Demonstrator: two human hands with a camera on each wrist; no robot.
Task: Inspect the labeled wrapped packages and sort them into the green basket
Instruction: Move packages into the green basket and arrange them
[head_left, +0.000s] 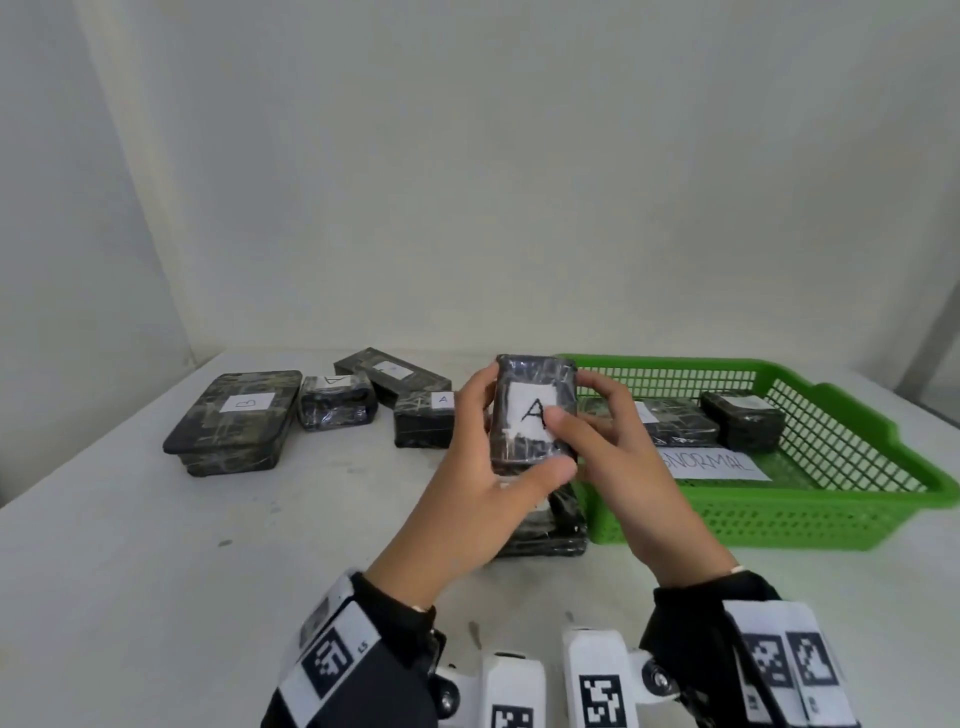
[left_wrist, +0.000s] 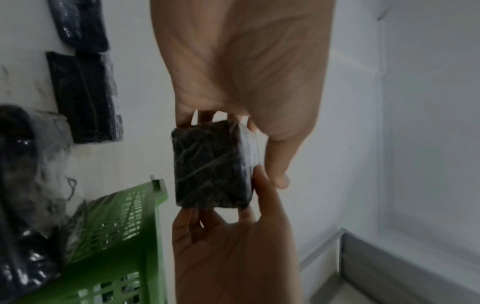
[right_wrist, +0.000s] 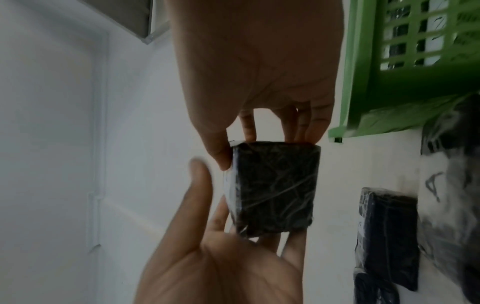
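A dark plastic-wrapped package (head_left: 535, 410) with a white label marked A is held upright above the table, just left of the green basket (head_left: 831, 519). My left hand (head_left: 511, 447) grips its left side and lower edge. My right hand (head_left: 579, 402) pinches its right side, with the thumb on the label. The left wrist view shows the package's dark unlabelled side (left_wrist: 210, 164) between my left hand (left_wrist: 244, 144) and right hand (left_wrist: 228, 222). In the right wrist view the package (right_wrist: 275, 189) sits between my right hand (right_wrist: 259, 135) and left hand (right_wrist: 233, 236).
On the table at the left lie a large package marked B (head_left: 234, 415), a small one marked A (head_left: 335, 402), a long one (head_left: 392, 376) and another marked A (head_left: 423, 421). One more (head_left: 550, 530) lies under my hands. The basket holds two packages (head_left: 670, 421) (head_left: 740, 418) and a paper sign (head_left: 711, 465).
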